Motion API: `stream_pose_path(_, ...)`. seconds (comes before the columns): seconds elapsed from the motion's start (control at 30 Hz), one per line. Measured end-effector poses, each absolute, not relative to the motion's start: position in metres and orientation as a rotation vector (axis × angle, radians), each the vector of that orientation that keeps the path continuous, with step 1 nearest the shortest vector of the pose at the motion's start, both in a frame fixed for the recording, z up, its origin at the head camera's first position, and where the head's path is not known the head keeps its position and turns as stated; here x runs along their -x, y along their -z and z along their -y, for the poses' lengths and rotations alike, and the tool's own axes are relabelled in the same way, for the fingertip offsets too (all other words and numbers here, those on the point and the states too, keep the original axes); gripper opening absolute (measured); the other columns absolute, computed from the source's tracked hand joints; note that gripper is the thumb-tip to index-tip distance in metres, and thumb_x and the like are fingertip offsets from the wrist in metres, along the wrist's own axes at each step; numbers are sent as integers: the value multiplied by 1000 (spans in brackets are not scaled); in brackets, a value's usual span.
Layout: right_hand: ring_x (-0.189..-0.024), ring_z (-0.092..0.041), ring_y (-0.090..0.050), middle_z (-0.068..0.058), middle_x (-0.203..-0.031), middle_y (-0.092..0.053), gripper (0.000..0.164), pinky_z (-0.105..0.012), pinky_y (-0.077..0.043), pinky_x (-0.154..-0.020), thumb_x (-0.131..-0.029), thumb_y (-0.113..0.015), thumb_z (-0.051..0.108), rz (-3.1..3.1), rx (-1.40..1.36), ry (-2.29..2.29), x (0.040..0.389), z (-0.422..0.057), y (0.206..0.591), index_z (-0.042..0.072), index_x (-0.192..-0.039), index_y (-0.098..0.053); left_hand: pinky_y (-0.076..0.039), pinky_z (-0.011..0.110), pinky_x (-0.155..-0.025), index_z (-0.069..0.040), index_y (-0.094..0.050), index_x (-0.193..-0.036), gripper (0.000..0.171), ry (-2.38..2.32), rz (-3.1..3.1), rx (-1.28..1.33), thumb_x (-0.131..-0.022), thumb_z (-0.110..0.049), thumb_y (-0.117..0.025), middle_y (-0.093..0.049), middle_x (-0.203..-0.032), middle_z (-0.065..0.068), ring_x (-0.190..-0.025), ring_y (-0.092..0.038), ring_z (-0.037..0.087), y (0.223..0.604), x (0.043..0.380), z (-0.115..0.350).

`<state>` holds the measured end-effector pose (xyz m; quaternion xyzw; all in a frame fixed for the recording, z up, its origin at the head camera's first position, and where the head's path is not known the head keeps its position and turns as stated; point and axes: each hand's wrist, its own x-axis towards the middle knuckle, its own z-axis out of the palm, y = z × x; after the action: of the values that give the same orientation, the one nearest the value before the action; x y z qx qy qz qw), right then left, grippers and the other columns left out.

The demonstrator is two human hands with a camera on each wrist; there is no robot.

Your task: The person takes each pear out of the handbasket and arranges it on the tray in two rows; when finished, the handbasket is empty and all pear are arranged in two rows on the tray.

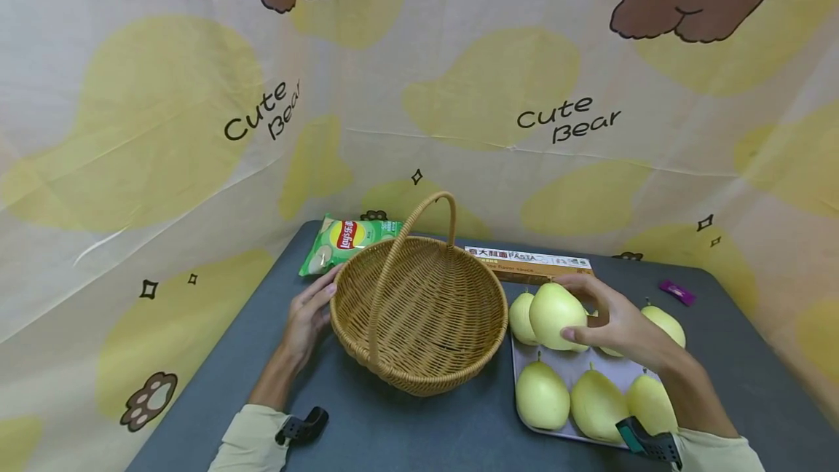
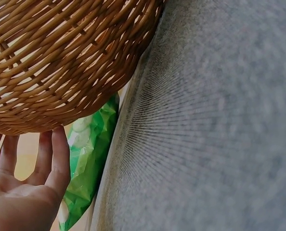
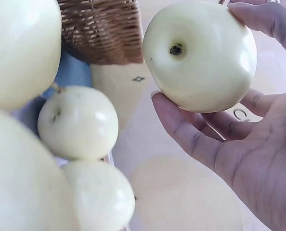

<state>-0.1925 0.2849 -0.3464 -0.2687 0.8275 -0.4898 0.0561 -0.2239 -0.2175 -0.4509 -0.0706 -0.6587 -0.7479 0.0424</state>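
Note:
A pale yellow-green pear (image 1: pixel 556 316) is gripped between the thumb and fingers of my right hand (image 1: pixel 609 319). In the right wrist view the held pear (image 3: pixel 201 57) is up off the others, its dark blossom end facing the camera. Below it, several more pears (image 1: pixel 542 395) lie on a light tray (image 1: pixel 528 357), partly covered by my right arm. Left of the tray stands a wicker basket (image 1: pixel 435 304) with a tall arched handle, nothing inside it. My left hand (image 1: pixel 309 312) rests its fingertips against the basket's left side; the left wrist view shows these fingers (image 2: pixel 61 154) extended against the weave.
Behind the basket lies a green chip bag (image 1: pixel 350 235). A pasta box (image 1: pixel 534 262) sits behind the tray, and a small purple packet (image 1: pixel 677 292) is at the back right. A printed cloth (image 1: pixel 472 86) hangs behind the grey table (image 1: pixel 419 428).

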Motion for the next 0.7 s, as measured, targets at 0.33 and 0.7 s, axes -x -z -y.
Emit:
stream_pose_path(0.33,-115,-12,-61,2,-143,-56,63,-32,-59,-83,-99,-68,1,-2547,718,1506,169,-317,354,12,-156,-44,-57,27,-98,-12,-48,-161,52,2277,2046,206,-112,-30,-52,-45,-165,12,-130,-61,6,451,224,218)
stream_pose_path(0.7,-114,-11,-65,5,-141,-57,61,-28,-58,-84,-98,-66,-1,-2684,644,1495,152,-344,369,9,-156,-47,-57,27,-97,-13,-48,-161,52,2269,2052,198,-112,-31,-52,-45,-165,13,-129,-62,5,451,224,218)
